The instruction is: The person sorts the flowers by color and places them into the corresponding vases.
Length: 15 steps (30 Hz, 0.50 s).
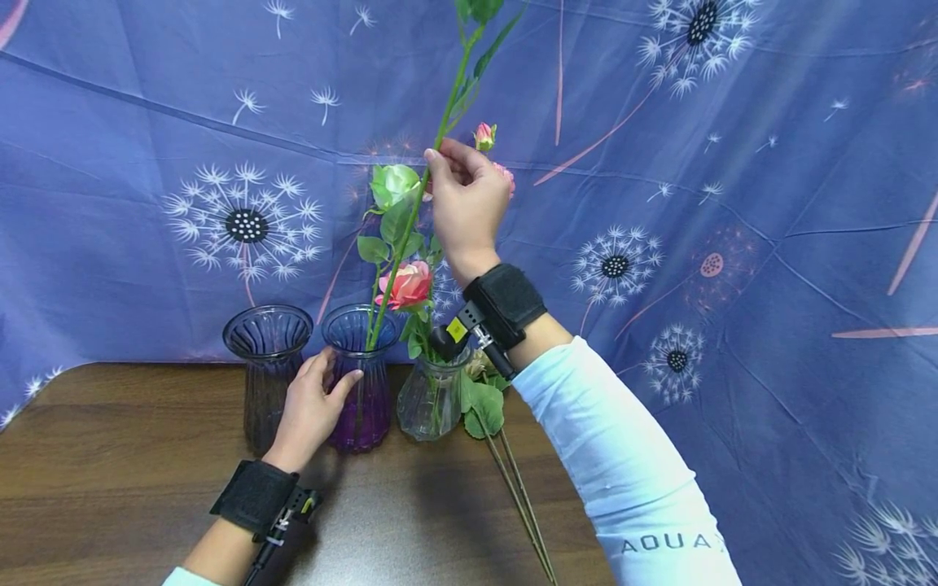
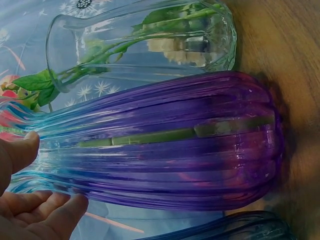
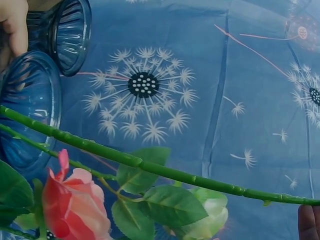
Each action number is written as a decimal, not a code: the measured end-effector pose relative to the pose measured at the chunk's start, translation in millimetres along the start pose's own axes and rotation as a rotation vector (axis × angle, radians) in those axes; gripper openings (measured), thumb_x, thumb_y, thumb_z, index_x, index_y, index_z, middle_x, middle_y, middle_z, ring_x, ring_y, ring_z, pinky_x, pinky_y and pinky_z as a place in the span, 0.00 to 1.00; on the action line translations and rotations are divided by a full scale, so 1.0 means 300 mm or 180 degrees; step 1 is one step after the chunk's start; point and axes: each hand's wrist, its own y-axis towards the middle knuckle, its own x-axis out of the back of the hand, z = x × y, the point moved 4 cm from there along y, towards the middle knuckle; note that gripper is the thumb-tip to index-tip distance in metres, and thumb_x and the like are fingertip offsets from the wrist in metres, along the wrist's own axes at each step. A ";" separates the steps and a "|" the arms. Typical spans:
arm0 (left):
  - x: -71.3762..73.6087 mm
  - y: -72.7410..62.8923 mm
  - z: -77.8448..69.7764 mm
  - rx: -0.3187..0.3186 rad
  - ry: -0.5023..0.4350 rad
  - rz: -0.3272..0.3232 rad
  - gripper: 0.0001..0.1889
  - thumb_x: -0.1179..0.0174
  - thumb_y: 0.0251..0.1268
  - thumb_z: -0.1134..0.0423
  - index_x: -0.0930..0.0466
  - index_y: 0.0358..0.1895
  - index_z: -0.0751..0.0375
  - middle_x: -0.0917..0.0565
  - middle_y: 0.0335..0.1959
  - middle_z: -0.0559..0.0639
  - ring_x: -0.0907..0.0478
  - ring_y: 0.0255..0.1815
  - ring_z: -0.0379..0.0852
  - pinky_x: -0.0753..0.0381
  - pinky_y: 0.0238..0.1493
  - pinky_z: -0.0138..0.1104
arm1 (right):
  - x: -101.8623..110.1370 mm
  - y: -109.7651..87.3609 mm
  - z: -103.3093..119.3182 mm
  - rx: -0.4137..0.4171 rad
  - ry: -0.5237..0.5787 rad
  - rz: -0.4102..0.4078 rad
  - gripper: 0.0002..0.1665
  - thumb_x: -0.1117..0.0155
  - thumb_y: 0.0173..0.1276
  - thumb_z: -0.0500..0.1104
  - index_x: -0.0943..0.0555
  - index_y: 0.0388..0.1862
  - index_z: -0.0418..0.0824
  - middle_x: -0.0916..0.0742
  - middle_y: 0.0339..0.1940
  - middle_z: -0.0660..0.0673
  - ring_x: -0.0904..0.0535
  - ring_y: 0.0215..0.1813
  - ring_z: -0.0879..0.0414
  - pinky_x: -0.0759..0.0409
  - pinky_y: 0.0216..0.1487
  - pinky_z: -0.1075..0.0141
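My right hand (image 1: 469, 199) pinches a long green artificial flower stem (image 3: 195, 181) between thumb and fingers, well above the vases. The stem slants down into the blue-and-purple ribbed glass vase (image 2: 165, 165); inside the glass, a green stem shows near the base in the left wrist view. The bloom of the held stem lies out of the head view, with only upper leaves (image 1: 484, 10) showing. My left hand (image 1: 311, 403) holds that vase just below its flared rim, thumb on one side and fingers on the other. A pale green-white rose (image 1: 394, 185) stands behind the held stem.
A dark ribbed vase (image 1: 267, 382) stands close on the left. On the right is a clear glass vase (image 1: 432, 403) with a coral-pink rose (image 1: 409, 285) above it. Loose thin stems (image 1: 516, 488) lie on the wooden table (image 1: 132, 472), before a dandelion-print cloth (image 1: 132, 268).
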 end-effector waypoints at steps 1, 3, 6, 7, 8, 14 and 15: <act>0.001 0.000 -0.001 -0.0010 0.0001 -0.0003 0.28 0.40 0.63 0.61 0.34 0.60 0.77 0.27 0.56 0.72 0.25 0.55 0.66 0.23 0.56 0.52 | -0.001 -0.002 -0.005 -0.0009 -0.0017 -0.0001 0.12 0.37 0.63 0.34 0.18 0.44 0.29 0.15 0.30 0.40 0.24 0.25 0.62 0.18 0.32 0.72; 0.000 0.000 0.000 -0.0007 -0.0019 0.0001 0.28 0.39 0.63 0.61 0.34 0.60 0.78 0.27 0.56 0.72 0.25 0.55 0.66 0.23 0.56 0.51 | -0.006 -0.007 -0.014 0.0013 -0.0041 0.0008 0.12 0.38 0.63 0.34 0.18 0.44 0.28 0.15 0.31 0.38 0.25 0.24 0.65 0.19 0.31 0.74; -0.003 0.001 0.004 0.0009 -0.0018 0.0009 0.28 0.40 0.63 0.61 0.34 0.60 0.78 0.27 0.56 0.72 0.26 0.56 0.65 0.23 0.57 0.51 | -0.013 -0.018 -0.026 0.0039 -0.0084 0.0037 0.12 0.38 0.63 0.34 0.18 0.44 0.28 0.15 0.32 0.37 0.26 0.25 0.67 0.22 0.30 0.76; -0.003 0.000 0.003 0.0019 -0.0024 0.0012 0.28 0.40 0.63 0.61 0.34 0.60 0.78 0.27 0.56 0.72 0.26 0.56 0.65 0.23 0.57 0.50 | -0.016 -0.023 -0.030 0.0047 -0.0114 0.0051 0.12 0.38 0.63 0.34 0.18 0.44 0.28 0.15 0.32 0.37 0.27 0.25 0.67 0.23 0.30 0.77; -0.003 0.000 0.003 0.0030 -0.0025 0.0017 0.28 0.40 0.63 0.61 0.34 0.60 0.78 0.28 0.56 0.72 0.26 0.57 0.65 0.23 0.58 0.50 | -0.018 -0.028 -0.034 0.0046 -0.0142 0.0067 0.12 0.37 0.63 0.34 0.18 0.44 0.28 0.15 0.32 0.37 0.27 0.26 0.67 0.23 0.29 0.78; 0.000 -0.003 -0.003 0.0054 -0.0005 0.0045 0.29 0.40 0.64 0.61 0.36 0.61 0.79 0.29 0.57 0.72 0.26 0.57 0.66 0.24 0.58 0.50 | -0.027 -0.052 -0.063 -0.0004 -0.0297 0.0114 0.12 0.37 0.63 0.35 0.17 0.44 0.30 0.14 0.33 0.37 0.23 0.28 0.60 0.24 0.30 0.78; 0.000 -0.003 -0.003 0.0051 -0.0007 0.0041 0.29 0.40 0.64 0.61 0.36 0.61 0.78 0.29 0.57 0.72 0.26 0.57 0.66 0.24 0.58 0.50 | -0.027 -0.055 -0.066 -0.0001 -0.0314 0.0117 0.12 0.37 0.63 0.36 0.17 0.44 0.30 0.14 0.33 0.37 0.22 0.28 0.59 0.24 0.30 0.78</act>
